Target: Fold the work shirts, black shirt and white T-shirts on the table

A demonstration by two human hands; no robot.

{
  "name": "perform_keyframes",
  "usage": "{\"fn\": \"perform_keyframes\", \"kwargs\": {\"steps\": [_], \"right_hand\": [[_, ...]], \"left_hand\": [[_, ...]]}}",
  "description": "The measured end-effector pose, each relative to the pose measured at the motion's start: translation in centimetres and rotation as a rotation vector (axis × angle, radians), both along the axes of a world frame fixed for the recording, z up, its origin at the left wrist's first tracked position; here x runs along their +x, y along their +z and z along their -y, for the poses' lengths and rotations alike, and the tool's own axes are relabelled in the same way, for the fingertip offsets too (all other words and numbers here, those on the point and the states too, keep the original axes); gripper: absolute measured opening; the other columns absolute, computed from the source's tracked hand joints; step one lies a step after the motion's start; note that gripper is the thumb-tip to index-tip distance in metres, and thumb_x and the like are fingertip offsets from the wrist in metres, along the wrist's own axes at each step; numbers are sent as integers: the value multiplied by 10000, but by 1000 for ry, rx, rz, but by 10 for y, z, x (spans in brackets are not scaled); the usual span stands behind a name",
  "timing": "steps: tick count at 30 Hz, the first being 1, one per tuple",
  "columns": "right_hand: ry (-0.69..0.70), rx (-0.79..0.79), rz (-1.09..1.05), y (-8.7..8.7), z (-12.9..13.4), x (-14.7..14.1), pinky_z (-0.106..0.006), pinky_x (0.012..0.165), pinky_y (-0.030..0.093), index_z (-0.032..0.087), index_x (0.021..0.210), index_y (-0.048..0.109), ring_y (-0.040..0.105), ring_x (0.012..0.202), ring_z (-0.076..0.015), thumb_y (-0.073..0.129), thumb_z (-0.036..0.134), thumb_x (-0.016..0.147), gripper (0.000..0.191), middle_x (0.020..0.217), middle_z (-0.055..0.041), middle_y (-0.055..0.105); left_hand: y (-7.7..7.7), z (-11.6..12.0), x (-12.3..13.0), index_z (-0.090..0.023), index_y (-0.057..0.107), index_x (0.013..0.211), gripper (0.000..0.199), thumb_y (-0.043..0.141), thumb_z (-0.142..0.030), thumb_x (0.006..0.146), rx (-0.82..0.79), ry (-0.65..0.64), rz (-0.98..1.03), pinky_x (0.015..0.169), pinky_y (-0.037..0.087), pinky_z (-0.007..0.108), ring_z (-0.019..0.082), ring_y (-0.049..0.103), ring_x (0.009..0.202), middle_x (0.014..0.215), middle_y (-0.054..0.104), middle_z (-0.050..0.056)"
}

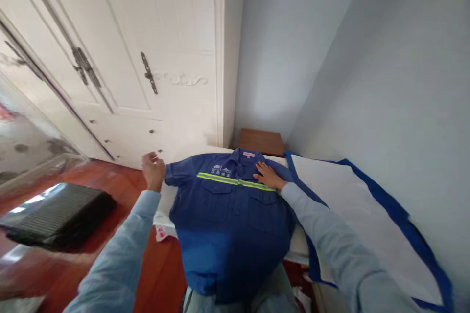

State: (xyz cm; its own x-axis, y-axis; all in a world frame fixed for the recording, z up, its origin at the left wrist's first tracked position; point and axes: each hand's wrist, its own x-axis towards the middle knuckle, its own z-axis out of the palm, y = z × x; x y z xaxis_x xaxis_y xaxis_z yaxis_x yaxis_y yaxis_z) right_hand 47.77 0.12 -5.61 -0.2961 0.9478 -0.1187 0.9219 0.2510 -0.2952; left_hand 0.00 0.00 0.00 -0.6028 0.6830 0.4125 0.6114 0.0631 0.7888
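Observation:
A short-sleeved navy blue work shirt [216, 205] lies spread front side up, its collar at the far end and its hem near my lap. It has a yellow-green reflective stripe across the chest, two flap pockets and white lettering on one side. My right hand [269, 175] rests flat on the shirt beside the collar, fingers spread. Just beyond the end of the left-hand sleeve, my left hand [153, 172] is raised, slightly blurred, with loosely bent fingers and nothing visible in them.
Under the shirt is a white padded surface [167, 200]. A blue-edged white cloth or board [352, 205] lies at right against the grey wall. White wardrobe doors [176, 24] stand ahead; a brown wooden box-like piece [260, 142] sits behind the collar. A dark ribbed case [58, 210] is on the red floor.

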Motion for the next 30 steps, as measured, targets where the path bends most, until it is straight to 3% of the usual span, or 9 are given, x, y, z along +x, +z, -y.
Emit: {"fn": "perform_keyframes", "kwargs": {"steps": [3,6,9,12,14,17,20,25,30], "right_hand": [[1,29,-19,4,-7,-4,-520,1227,280,89,1547,400,312,1513,-349,439,539,998,711,1614,-205,360],[-7,99,-37,10,-14,-13,-475,1241,266,84,1546,396,325,1510,-330,425,534,1003,706,1608,-203,380],[-35,180,-36,15,-22,-24,-491,1250,231,104,1557,373,278,1529,-330,439,527,996,706,1635,-193,335],[-98,211,-3,13,-24,-26,-513,1238,233,84,1558,357,253,1535,-346,440,513,997,711,1646,-219,293],[-132,186,27,8,-21,-25,-513,1222,260,52,1539,380,280,1523,-356,442,504,1001,706,1630,-241,317],[-146,153,56,0,-12,-22,-515,1227,242,38,1535,388,267,1529,-346,405,495,1021,688,1635,-224,315],[-154,161,72,-4,-5,-22,-498,1246,190,43,1556,354,216,1549,-321,344,497,1041,686,1658,-192,278],[-165,165,93,-3,-3,-24,-473,1241,208,60,1555,369,232,1545,-303,300,510,1049,681,1659,-162,291],[-152,184,113,-3,-2,-24,-473,1245,194,44,1556,360,233,1544,-305,274,512,1052,693,1657,-168,290]], "left_hand": [[11,-4,58,-148,582,1220,349,539,-308,913,55,-412,-234,956,564,454,283,649,1129,1202,661,148],[11,-13,123,-130,555,1322,451,492,-420,982,17,-774,-488,1123,453,457,286,567,1302,1338,630,178],[-5,-25,181,-102,478,1442,571,464,-467,1003,-104,-955,-679,1207,344,452,300,377,1482,1540,472,211],[-29,-31,214,-79,430,1495,649,443,-506,1006,-296,-981,-787,1224,297,486,323,296,1521,1595,390,218],[-44,-30,220,-56,417,1505,677,405,-523,1014,-376,-963,-823,1226,276,519,345,298,1516,1598,372,234],[-60,-26,217,-46,423,1505,688,370,-533,1023,-362,-941,-824,1247,225,510,341,289,1520,1599,369,232],[-66,-25,211,-87,448,1502,664,343,-542,1030,-328,-922,-814,1250,231,484,313,311,1515,1594,402,194],[-65,-30,209,-140,536,1443,588,249,-483,1062,-315,-906,-779,1220,308,454,268,397,1476,1552,486,139],[-66,-26,213,-87,470,1495,671,284,-544,1040,-318,-878,-819,1239,258,500,315,335,1504,1582,424,184]]}}
